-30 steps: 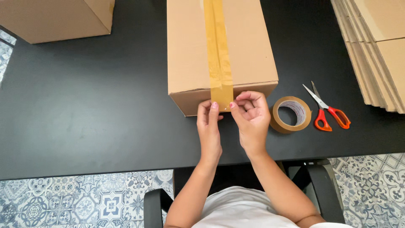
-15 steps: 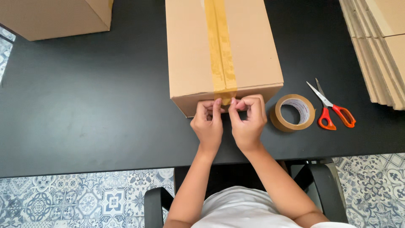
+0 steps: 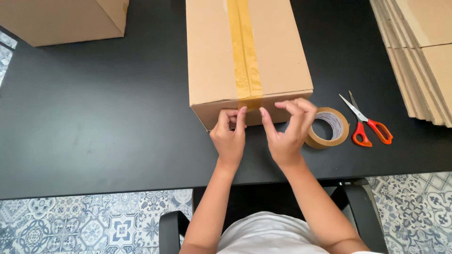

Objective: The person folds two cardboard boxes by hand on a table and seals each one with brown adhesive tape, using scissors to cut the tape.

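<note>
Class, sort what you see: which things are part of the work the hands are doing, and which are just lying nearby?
In use: taped box, tape strip, left hand, right hand.

Lying about: tape roll, red scissors, second box, flat cardboard stack.

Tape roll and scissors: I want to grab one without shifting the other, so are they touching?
Apart. The head view shows a strip of black table between the tape roll and the scissors.
</note>
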